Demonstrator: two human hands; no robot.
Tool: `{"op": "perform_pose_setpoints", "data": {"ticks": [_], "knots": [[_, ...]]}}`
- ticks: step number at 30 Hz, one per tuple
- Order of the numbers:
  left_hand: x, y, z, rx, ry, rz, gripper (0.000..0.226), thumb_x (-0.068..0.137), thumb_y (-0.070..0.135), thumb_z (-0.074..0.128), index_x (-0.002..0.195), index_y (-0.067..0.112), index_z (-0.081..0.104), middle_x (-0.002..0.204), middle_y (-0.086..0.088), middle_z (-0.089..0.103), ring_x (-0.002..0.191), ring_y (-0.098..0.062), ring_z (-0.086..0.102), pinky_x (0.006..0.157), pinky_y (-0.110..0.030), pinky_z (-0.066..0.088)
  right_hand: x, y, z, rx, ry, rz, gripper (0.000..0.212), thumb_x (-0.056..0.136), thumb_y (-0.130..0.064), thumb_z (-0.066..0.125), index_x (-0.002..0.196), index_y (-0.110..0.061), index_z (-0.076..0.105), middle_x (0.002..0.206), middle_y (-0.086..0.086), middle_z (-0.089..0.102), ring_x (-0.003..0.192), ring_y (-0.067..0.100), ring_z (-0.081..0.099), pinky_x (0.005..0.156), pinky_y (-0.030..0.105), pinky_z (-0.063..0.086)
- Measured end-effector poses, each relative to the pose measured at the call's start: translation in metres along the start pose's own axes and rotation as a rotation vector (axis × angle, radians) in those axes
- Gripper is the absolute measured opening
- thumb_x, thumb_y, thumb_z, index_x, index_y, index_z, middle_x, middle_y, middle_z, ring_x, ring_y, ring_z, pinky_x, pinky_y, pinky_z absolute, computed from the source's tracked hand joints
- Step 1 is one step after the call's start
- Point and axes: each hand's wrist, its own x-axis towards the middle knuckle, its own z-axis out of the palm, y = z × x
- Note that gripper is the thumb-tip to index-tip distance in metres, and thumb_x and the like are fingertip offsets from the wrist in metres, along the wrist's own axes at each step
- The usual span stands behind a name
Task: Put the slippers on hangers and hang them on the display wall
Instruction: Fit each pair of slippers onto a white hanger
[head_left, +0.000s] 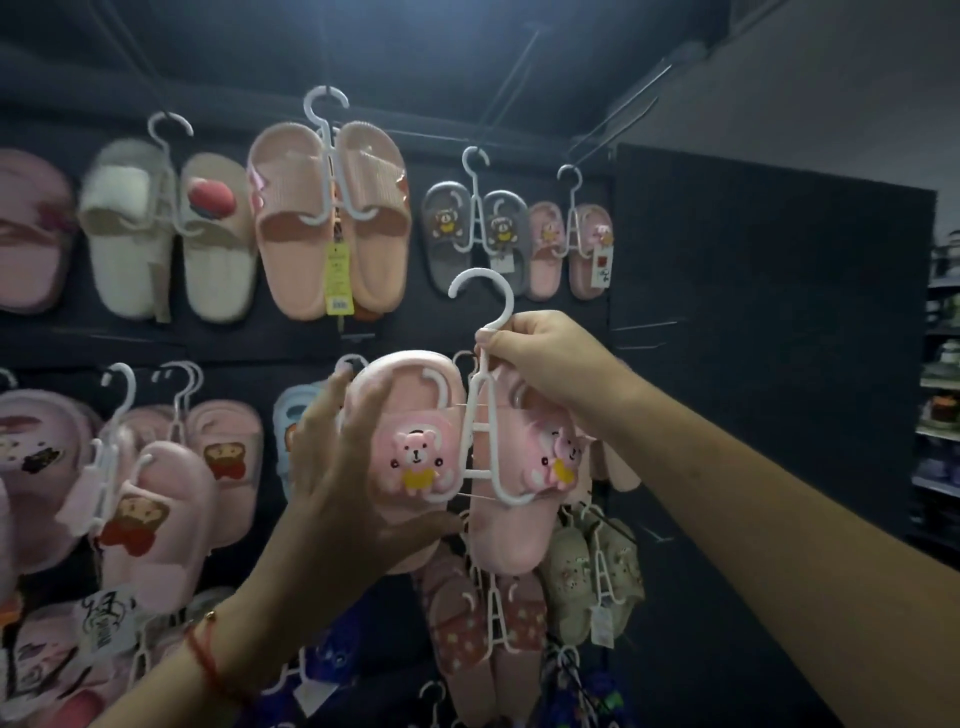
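Note:
A pair of pink slippers with bear figures sits on a white plastic hanger (485, 415), held up in front of the dark display wall (675, 291). The left slipper (410, 441) and the right slipper (524, 499) hang on the hanger's two arms. My right hand (550, 364) pinches the hanger's stem just under its hook, which points up and touches nothing. My left hand (353, 478) wraps its fingers round the outer side of the left slipper, thumb under its lower edge.
Several other slipper pairs hang on white hangers across the wall: white furry (166, 234), peach (332, 218), grey bear (475, 234) and small pink (571, 249) above, more pink and beige pairs below. Shelves with goods (943, 415) stand at the far right.

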Motion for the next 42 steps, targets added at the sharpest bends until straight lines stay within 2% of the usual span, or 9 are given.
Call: {"op": "perform_pose_setpoints", "data": {"ticks": [3, 6, 11, 18, 26, 29, 32, 37, 42], "knots": [[0.001, -0.001, -0.004, -0.591, -0.130, -0.336, 0.132, 0.047, 0.042, 0.099, 0.137, 0.076, 0.010, 0.137, 0.025, 0.051, 0.125, -0.013, 0.059, 0.094, -0.041, 0.056, -0.004, -0.001, -0.005, 0.024, 0.000, -0.020, 0.027, 0.098, -0.030, 0.061, 0.077, -0.014, 0.067, 0.049, -0.011, 0.057, 0.038, 0.000, 0.048, 0.048, 0.019, 0.036], [0.007, 0.006, 0.000, -0.798, -0.184, -0.430, 0.112, 0.056, 0.025, 0.099, 0.139, 0.061, 0.033, 0.124, 0.013, 0.067, 0.110, -0.016, 0.070, 0.077, -0.030, 0.061, -0.008, -0.002, -0.009, -0.025, 0.041, -0.041, 0.029, 0.097, -0.029, 0.062, 0.085, -0.004, 0.068, 0.061, 0.000, 0.058, 0.046, 0.006, 0.048, 0.050, 0.023, 0.040], [0.011, 0.018, 0.006, -0.873, -0.201, -0.474, 0.076, 0.078, 0.014, 0.086, 0.139, 0.040, 0.048, 0.113, -0.005, 0.076, 0.100, -0.026, 0.074, 0.074, -0.030, 0.061, -0.017, 0.007, -0.022, -0.086, 0.123, -0.128, 0.033, 0.097, -0.032, 0.060, 0.087, -0.002, 0.066, 0.064, -0.004, 0.056, 0.053, 0.007, 0.048, 0.051, 0.018, 0.041], [0.003, 0.052, 0.037, -0.994, -0.061, -0.570, 0.065, 0.061, 0.034, 0.086, 0.122, 0.036, 0.064, 0.110, -0.004, 0.076, 0.096, -0.021, 0.075, 0.068, -0.024, 0.059, -0.020, 0.022, -0.030, -0.302, 0.295, -0.286, 0.028, 0.096, -0.032, 0.058, 0.069, -0.027, 0.056, 0.083, -0.001, 0.067, 0.089, 0.026, 0.062, 0.088, 0.049, 0.047], [0.003, 0.089, 0.081, -0.908, 0.037, -0.623, 0.063, 0.067, 0.027, 0.095, 0.119, 0.032, 0.060, 0.106, -0.003, 0.077, 0.092, -0.021, 0.076, 0.064, -0.026, 0.059, -0.025, 0.054, -0.072, -0.253, 0.072, -0.123, 0.026, 0.089, -0.039, 0.064, 0.072, -0.020, 0.058, 0.069, -0.009, 0.061, 0.071, 0.014, 0.059, 0.077, 0.039, 0.052], [0.006, 0.094, 0.092, -0.878, 0.098, -0.635, 0.071, 0.052, 0.044, 0.089, 0.116, 0.034, 0.062, 0.102, -0.002, 0.078, 0.091, -0.022, 0.076, 0.064, -0.028, 0.060, -0.025, 0.058, -0.097, -0.283, -0.079, -0.064, 0.028, 0.085, -0.042, 0.072, 0.071, -0.022, 0.059, 0.065, -0.007, 0.058, 0.062, 0.011, 0.054, 0.062, 0.030, 0.049], [0.012, 0.101, 0.104, -0.865, 0.110, -0.624, 0.064, 0.066, 0.038, 0.094, 0.119, 0.034, 0.060, 0.103, -0.003, 0.078, 0.090, -0.020, 0.076, 0.064, -0.027, 0.060, -0.025, 0.064, -0.114, -0.197, -0.118, -0.036, 0.018, 0.088, -0.029, 0.071, 0.080, -0.014, 0.067, 0.069, -0.002, 0.060, 0.061, 0.011, 0.054, 0.048, 0.018, 0.042], [0.022, 0.099, 0.114, -0.854, -0.029, -0.595, 0.101, 0.049, 0.055, 0.094, 0.137, 0.040, 0.047, 0.120, -0.005, 0.072, 0.104, -0.026, 0.073, 0.083, -0.047, 0.061, -0.010, 0.075, -0.121, -0.207, 0.036, -0.176, 0.018, 0.086, -0.029, 0.072, 0.081, -0.014, 0.065, 0.069, -0.010, 0.060, 0.064, 0.008, 0.054, 0.066, 0.030, 0.046], [0.043, 0.097, 0.103, -0.814, -0.141, -0.493, 0.093, 0.054, 0.047, 0.088, 0.135, 0.045, 0.042, 0.116, -0.004, 0.074, 0.104, -0.020, 0.073, 0.077, -0.033, 0.061, 0.003, 0.065, -0.133, -0.204, 0.143, -0.274, 0.015, 0.087, -0.029, 0.073, 0.083, -0.017, 0.067, 0.078, -0.005, 0.070, 0.076, 0.014, 0.066, 0.075, 0.033, 0.053]]}}
